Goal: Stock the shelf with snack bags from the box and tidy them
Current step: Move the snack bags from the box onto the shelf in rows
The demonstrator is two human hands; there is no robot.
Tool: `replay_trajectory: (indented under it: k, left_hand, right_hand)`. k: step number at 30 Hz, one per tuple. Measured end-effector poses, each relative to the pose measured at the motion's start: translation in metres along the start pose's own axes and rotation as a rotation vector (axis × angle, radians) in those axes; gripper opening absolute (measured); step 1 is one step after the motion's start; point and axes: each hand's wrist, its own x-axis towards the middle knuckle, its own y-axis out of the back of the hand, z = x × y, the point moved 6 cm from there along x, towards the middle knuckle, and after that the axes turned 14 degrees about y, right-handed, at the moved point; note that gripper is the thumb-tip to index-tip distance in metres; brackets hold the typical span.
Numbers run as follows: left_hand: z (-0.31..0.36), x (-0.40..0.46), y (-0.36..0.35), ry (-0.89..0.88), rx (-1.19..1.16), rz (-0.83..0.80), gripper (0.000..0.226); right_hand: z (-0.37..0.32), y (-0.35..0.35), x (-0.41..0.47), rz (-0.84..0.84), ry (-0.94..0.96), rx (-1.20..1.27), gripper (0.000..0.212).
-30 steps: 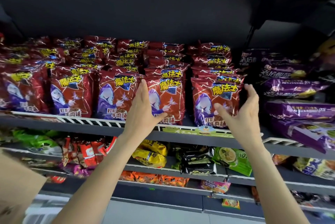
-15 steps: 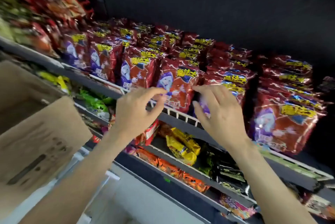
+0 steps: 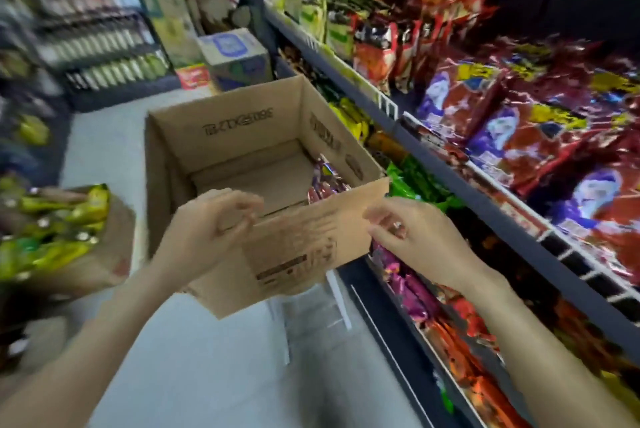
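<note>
Now turned from shelf [image 3: 485,192] to box [image 3: 242,136]; both hands (left hand [image 3: 204,230], right hand [image 3: 415,237]) loosely curled, empty; restocking next, few snack bags [image 3: 325,181] left.

Both hands are off the red snack bags [image 3: 540,136] on the shelf [image 3: 485,195]. A second ago they lay against the front-row bags; now the view has swung left and down to the open cardboard box [image 3: 242,136]. The left hand [image 3: 204,226] hovers with loosely curled fingers at the box's near flap, and the right hand [image 3: 415,237] hangs just past that flap's right corner, holding nothing. A few bags show inside the box's right side.
</note>
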Motion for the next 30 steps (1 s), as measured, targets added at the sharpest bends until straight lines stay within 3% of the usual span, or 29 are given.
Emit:
replay_trajectory:
  k: [4,8,14,18,24,27,30]
  left_hand:
    - [-0.072,0.051,0.001,0.094,-0.031,-0.121,0.025]
    - [-0.115,0.101,-0.034,0.057,0.194,-0.219,0.034]
    - [-0.146,0.147,-0.123,0.103,0.308,-0.352,0.053]
    - [-0.150,0.163,-0.183,0.133,0.288,-0.464,0.072]
    - [-0.152,0.189,-0.269,0.145,0.144,-0.629,0.103]
    - [-0.150,0.198,-0.301,0.148,-0.019,-0.759,0.104]
    - [-0.150,0.202,-0.313,0.097,-0.055,-0.775,0.099]
  right_hand:
    - [0.021,-0.034,0.086,-0.043,0.031,0.020,0.015]
    - [0.063,-0.072,0.155,-0.163,0.022,-0.083,0.019]
    - [0.123,-0.139,0.219,-0.397,-0.051,-0.160,0.046]
    - [0.156,-0.178,0.246,-0.531,-0.146,-0.177,0.064]
    - [0.192,-0.220,0.262,-0.676,-0.284,-0.144,0.071]
    - [0.202,-0.229,0.265,-0.682,-0.284,-0.112,0.069]
    - [0.212,-0.237,0.266,-0.674,-0.308,-0.123,0.067]
